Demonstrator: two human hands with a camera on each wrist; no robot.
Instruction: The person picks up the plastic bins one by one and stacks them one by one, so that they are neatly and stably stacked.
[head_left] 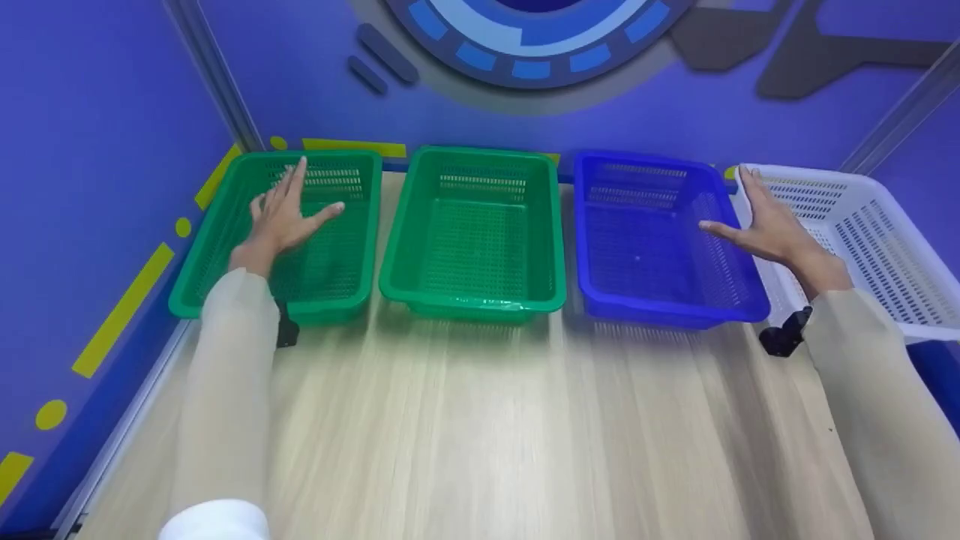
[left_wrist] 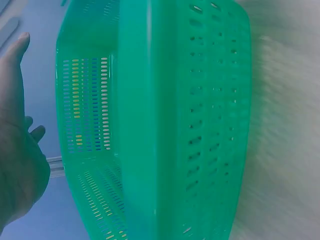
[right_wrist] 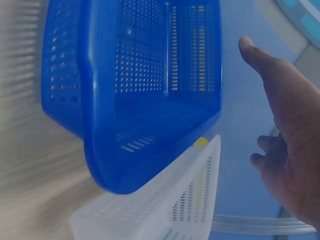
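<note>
My left hand (head_left: 281, 221) hovers over the leftmost green basket (head_left: 330, 306), fingers spread and thumb out to the right, holding nothing. The left wrist view shows that hand (left_wrist: 20, 135) at the left edge, with the side of the green basket (left_wrist: 200, 125) filling the middle. On the other side, my right hand (head_left: 772, 229) is above the gap between the blue basket (head_left: 675, 309) and the white basket (head_left: 900, 217). Its fingers are extended, with nothing in them. In the right wrist view the hand (right_wrist: 295, 135) appears beyond the blue basket (right_wrist: 100, 110).
A second green basket (head_left: 472, 304) stands between the leftmost one and the blue one. All the baskets line the back of a light wooden table (head_left: 487, 420), against a blue printed wall (head_left: 525, 112). Another blue wall (head_left: 90, 150) borders the left side.
</note>
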